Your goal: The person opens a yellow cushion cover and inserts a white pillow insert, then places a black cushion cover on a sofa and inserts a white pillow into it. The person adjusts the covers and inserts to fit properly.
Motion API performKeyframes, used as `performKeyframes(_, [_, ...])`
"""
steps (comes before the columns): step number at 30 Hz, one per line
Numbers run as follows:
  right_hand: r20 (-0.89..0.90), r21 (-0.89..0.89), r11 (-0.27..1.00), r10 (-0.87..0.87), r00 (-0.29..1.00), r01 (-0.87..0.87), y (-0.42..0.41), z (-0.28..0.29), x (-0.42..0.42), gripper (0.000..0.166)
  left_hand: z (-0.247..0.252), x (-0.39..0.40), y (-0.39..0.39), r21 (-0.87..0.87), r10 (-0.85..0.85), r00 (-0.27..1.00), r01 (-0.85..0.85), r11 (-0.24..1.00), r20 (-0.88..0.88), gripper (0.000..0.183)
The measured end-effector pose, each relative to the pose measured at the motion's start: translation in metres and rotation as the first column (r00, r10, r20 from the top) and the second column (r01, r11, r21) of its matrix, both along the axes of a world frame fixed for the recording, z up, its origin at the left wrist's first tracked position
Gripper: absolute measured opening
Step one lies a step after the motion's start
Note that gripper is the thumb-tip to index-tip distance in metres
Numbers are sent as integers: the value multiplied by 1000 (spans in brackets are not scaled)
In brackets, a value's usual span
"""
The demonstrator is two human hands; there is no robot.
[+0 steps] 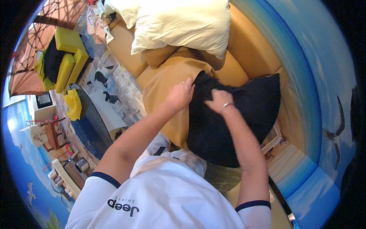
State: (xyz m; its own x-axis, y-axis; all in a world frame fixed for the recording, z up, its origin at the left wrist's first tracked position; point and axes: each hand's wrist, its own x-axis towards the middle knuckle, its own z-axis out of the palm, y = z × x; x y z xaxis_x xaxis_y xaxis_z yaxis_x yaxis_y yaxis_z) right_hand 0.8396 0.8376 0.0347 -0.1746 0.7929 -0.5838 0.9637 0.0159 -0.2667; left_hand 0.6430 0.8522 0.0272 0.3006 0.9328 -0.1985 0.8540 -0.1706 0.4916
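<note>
My left hand (182, 95) holds the edge of a tan fabric cover (164, 81) where it meets a black cloth surface (220, 134). A ring shows on one of its fingers. Just to the right, my right hand (221, 100) lies on the black cloth with its fingers curled and its thumb pointing left. Whether those fingers grip the cloth cannot be made out. The black cloth spreads towards the right in a wide, pointed shape. Both fabrics lie in front of me over part of a tan sofa (257, 40).
Cream pillows (183, 25) sit on the sofa beyond my hands. To the left stand a yellow-and-black armchair (67, 60) and a dark oval table (91, 123) with a yellow cloth (73, 104). Dark scraps (100, 78) lie on the floor. A painted wall (303, 71) curves along the right.
</note>
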Motion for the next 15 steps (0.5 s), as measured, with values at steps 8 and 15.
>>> performKeyframes(8, [-685, -487, 250, -704, -188, 837, -40, -115, -62, 22, 41, 8, -68, 4, -240, 912, 253, 967, 334, 16])
performKeyframes(15, [-772, -458, 304, -601, -204, 836, -39, -81, -4, 22, 23, 9, -54, -139, -158, 983, 171, 975, 98, 18])
